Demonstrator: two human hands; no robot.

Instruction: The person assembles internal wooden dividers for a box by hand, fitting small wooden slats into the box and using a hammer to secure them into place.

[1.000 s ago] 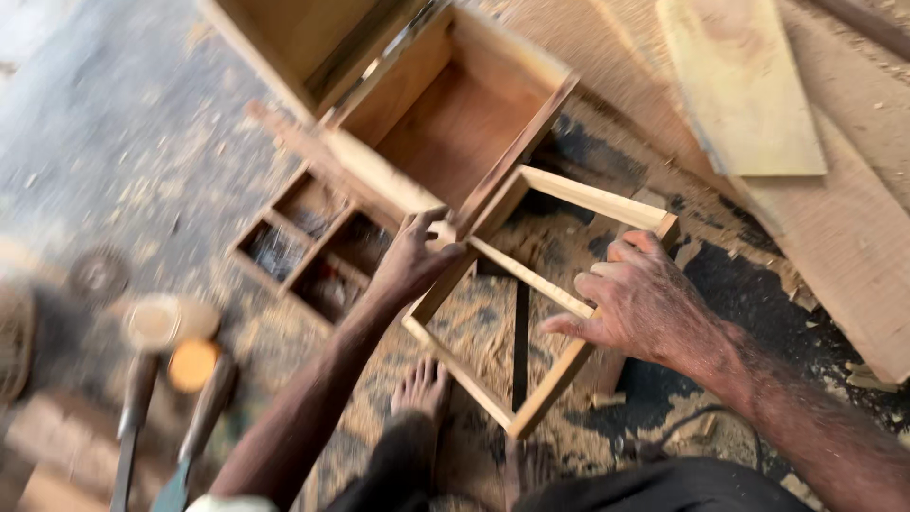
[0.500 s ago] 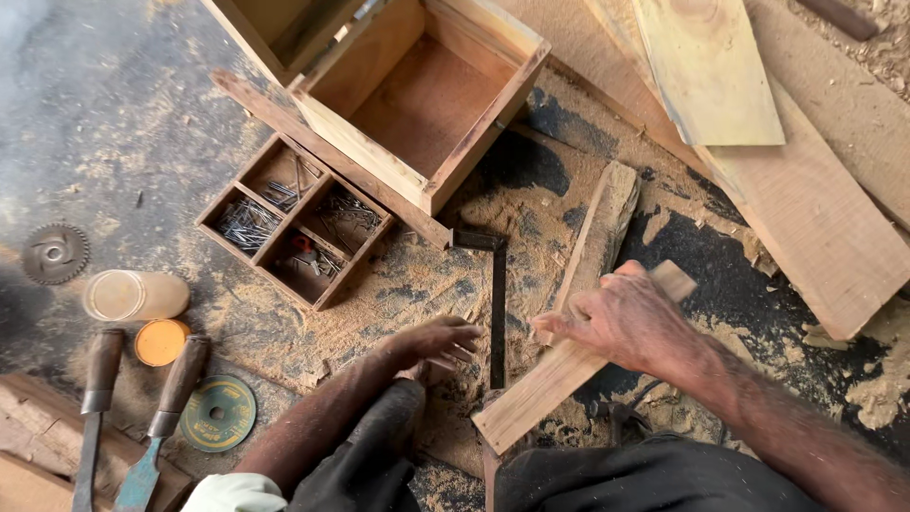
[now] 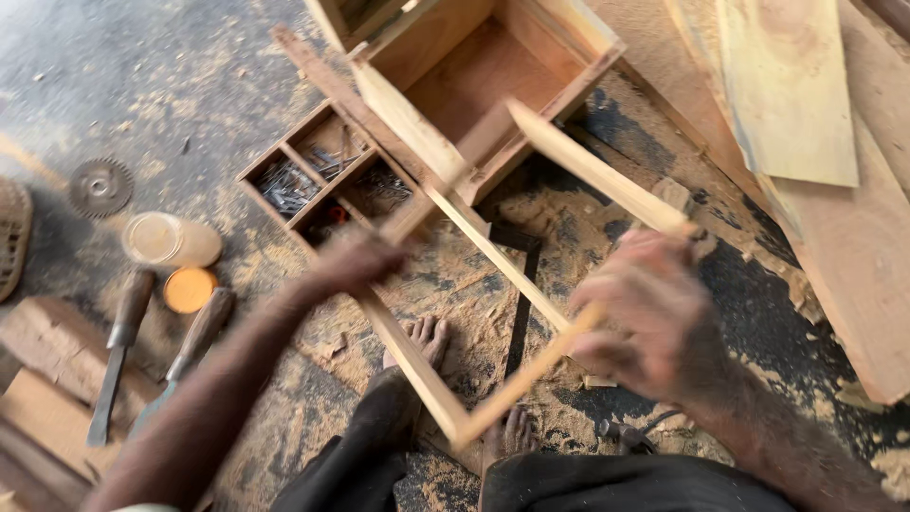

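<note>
I hold a light wooden frame (image 3: 493, 256) of thin slats flat above the sawdust-covered floor, between my knees. My left hand (image 3: 355, 261) grips its left rail, blurred by motion. My right hand (image 3: 645, 308) grips its right corner and rail. Below the frame my bare feet (image 3: 427, 341) rest on the floor, and a black metal square (image 3: 521, 294) lies under it. An open wooden box (image 3: 483, 85) stands just beyond the frame.
A compartment tray of nails (image 3: 318, 175) sits left of the box. Two chisels (image 3: 118, 351), an orange lid (image 3: 188, 289), a jar (image 3: 171, 242) and a saw disc (image 3: 100, 187) lie at the left. Wide planks (image 3: 796, 95) lie at the right.
The frame lay edge-on under my right hand half a second ago; now both hands hold it open and level. My left hand moved from the floor onto its left rail.
</note>
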